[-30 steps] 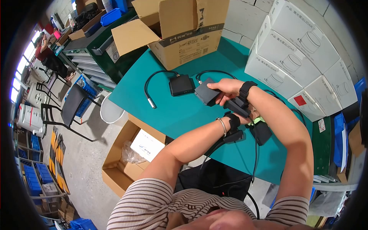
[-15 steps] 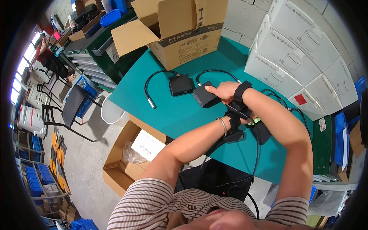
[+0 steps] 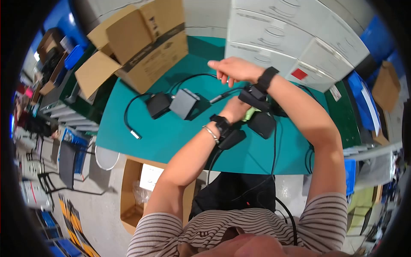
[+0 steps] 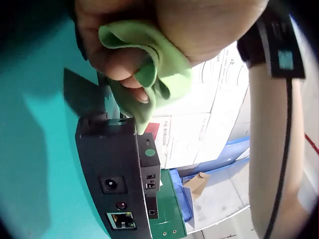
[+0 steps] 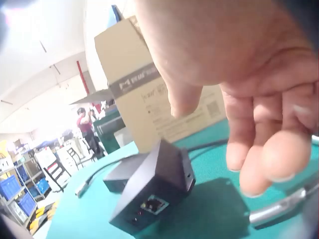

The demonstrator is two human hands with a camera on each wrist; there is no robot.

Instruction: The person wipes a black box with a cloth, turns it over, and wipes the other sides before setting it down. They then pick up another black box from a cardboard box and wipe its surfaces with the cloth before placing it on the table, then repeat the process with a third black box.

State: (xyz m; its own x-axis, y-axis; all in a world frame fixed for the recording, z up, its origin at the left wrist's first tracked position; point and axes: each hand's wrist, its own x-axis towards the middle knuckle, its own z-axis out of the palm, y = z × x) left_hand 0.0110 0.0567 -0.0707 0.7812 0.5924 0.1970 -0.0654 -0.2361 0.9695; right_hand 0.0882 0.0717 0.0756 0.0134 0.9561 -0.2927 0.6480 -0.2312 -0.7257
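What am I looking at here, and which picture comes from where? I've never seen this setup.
No machine: these are a person's two bare hands, with a camera on the head and one on each wrist. The head view looks down on a teal table with small black boxes on cables, a cardboard carton and white cartons. The left wrist view shows the left hand gripping a green cloth next to another black box. The right hand hovers open, empty.

green cloth [image 4: 149,64], teal table [image 3: 171,132], striped shirt [image 3: 239,229]
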